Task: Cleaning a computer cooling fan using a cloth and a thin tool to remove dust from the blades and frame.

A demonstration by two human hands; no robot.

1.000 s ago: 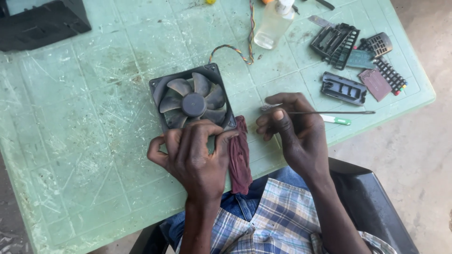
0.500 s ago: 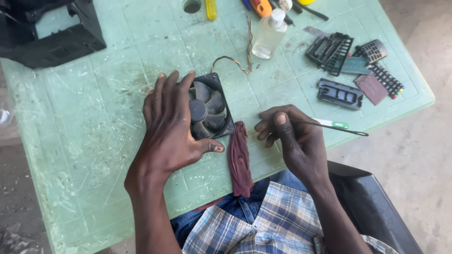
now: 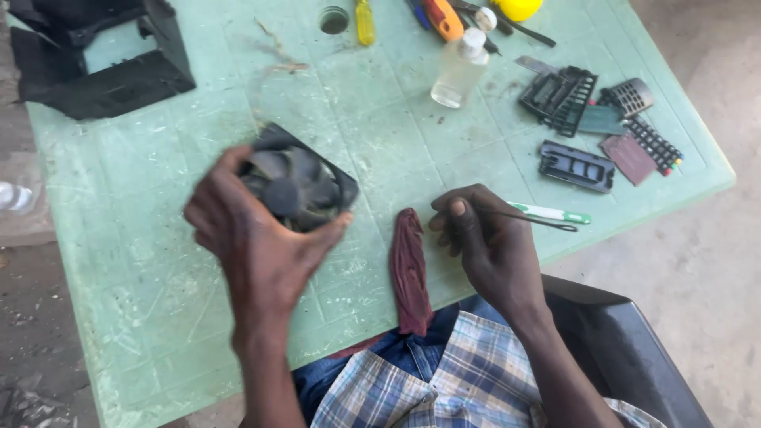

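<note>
At the near edge of the scratched pale-green plastic desk (image 3: 158, 317), moulded in a grid of squares, a dark red strip of cloth (image 3: 410, 269) lies lengthwise and droops over the lip toward the lap. At about 3 o'clock from it the right hand (image 3: 483, 246) rests, its fingers (image 3: 453, 212) pinched narrow on a thin dark metal pick (image 3: 531, 218) that points toward 3 o'clock, its tip close to the desk's right edge. Just beyond the pick lies a slim white pen-like tool with a green end (image 3: 555, 214).

At 9 o'clock from the cloth the left hand (image 3: 254, 246) is blurred; its fingers are spread wide around the near rim of a square black plastic cooling fan with curved blades (image 3: 297, 186), thumb at one corner. The fan is tilted and seems raised off the surface, though the blur leaves that unsure. Bare scuffed plastic lies open to its left and behind it.

Farther off, toward 2 o'clock, sit black ribbed plastic housing pieces (image 3: 559, 95), a black slotted piece (image 3: 577, 166) and a brown flat square (image 3: 630, 158). At 12 o'clock stands a small clear plastic bottle with a white cap (image 3: 460, 71), with a yellow-handled screwdriver (image 3: 365, 20) and an orange-handled tool (image 3: 440, 16) by the far edge. At 10 o'clock a large black open casing (image 3: 103, 63) fills the far left corner.
</note>
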